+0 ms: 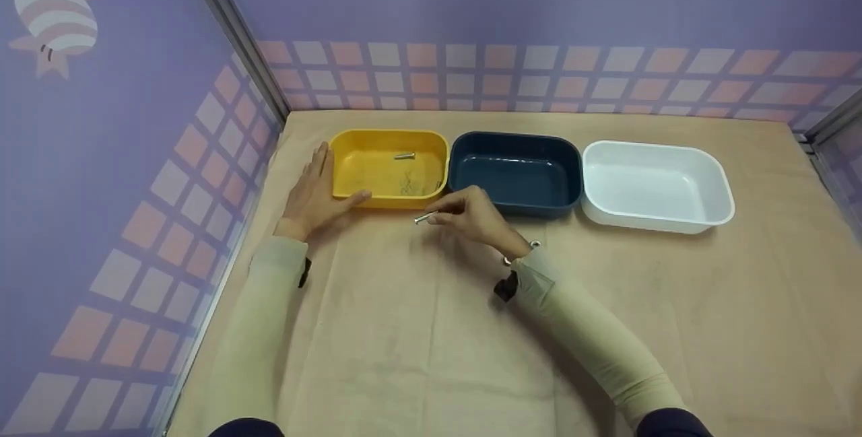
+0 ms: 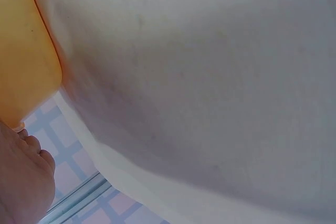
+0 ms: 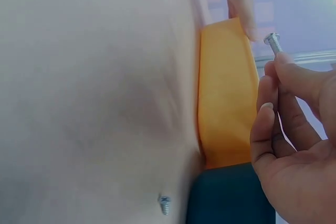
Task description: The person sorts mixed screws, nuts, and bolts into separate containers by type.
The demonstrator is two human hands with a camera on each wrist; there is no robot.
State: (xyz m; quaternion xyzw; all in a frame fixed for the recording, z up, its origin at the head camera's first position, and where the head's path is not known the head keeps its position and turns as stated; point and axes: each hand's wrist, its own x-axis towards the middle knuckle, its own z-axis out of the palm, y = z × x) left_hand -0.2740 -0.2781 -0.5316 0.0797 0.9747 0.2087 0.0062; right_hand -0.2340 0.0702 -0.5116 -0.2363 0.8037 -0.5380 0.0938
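Observation:
My right hand [image 1: 475, 215] pinches a silver screw [image 1: 423, 219] between thumb and fingertips, just in front of the yellow bin [image 1: 389, 202]. In the right wrist view the head of that screw [image 3: 272, 39] points away from the fingers. At the bin's left end rests my left hand [image 1: 316, 198], its fingers straight along the side and its thumb at the front rim. Inside the yellow bin lies another silver screw [image 1: 404, 156]. On the cloth, a short screw [image 3: 165, 204] lies near the dark blue bin [image 3: 226, 195].
To the right of the yellow bin stand the dark blue bin and a white bin [image 1: 656, 221] in a row. Small metal pieces [image 1: 535, 244] lie beside the right wrist, partly hidden. Patterned panels [image 1: 512, 13] border the cloth-covered table [image 1: 377, 343] at the back and sides.

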